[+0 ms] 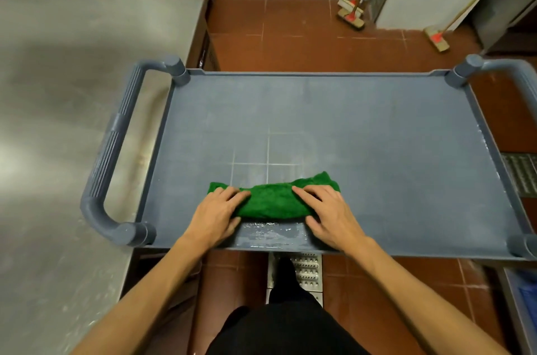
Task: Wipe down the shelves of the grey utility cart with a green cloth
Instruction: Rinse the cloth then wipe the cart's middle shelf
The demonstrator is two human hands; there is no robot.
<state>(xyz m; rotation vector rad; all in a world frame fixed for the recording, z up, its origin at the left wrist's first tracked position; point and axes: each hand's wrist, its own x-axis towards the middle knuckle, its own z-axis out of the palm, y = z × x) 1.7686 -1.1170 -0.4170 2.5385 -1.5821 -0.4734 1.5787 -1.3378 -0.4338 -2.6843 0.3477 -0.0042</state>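
— Head view: where's everything?
— Grey cart's top shelf (363,122); green cloth (273,200) at six o'clock, my left hand (216,213) and right hand (327,213) pressing flat on it, not gripping.
— Risk?
— Wet film; cloth could bunch, leaving streaks.

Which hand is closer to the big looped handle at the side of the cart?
The left hand. It presses the green cloth on the side toward that handle; the right hand presses the cloth's other end, farther away.
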